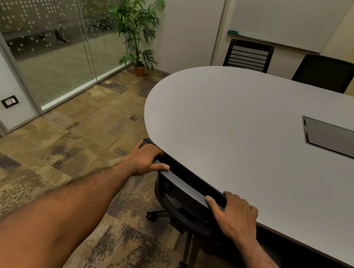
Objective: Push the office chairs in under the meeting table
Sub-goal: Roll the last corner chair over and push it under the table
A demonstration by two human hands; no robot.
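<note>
Where the glass wall (48, 32) runs down the left side of the room, a small black switch plate (10, 102) sits low on the panel beside it. A potted plant (139, 30) stands in the far corner on the patterned carpet (53, 149).

Nearer the middle, the left hand (146, 159) grips the left end of the top rail of a black office chair (186, 188). Its fingers are curled over the far side of the rail and its thumb lies along the near face. The chair's back stands right up against the near curved edge of the grey table (250, 145). Whether it touches the edge I cannot tell. What lies beyond the back is hidden under the tabletop, while the base and two wheels show on the carpet below.

The right hand (232, 214) grips the right end of the same rail, fingers curled over the top and thumb stretched along the near face. Both forearms reach forward from the bottom of the view.

Across the table, a slatted chair (248, 55) and a plain-backed chair (325, 72) stand at the far edge, their backs rising above the tabletop, below a whiteboard (287, 14). Further right, a dark rectangular hatch (341, 142) is set flush into the tabletop.
</note>
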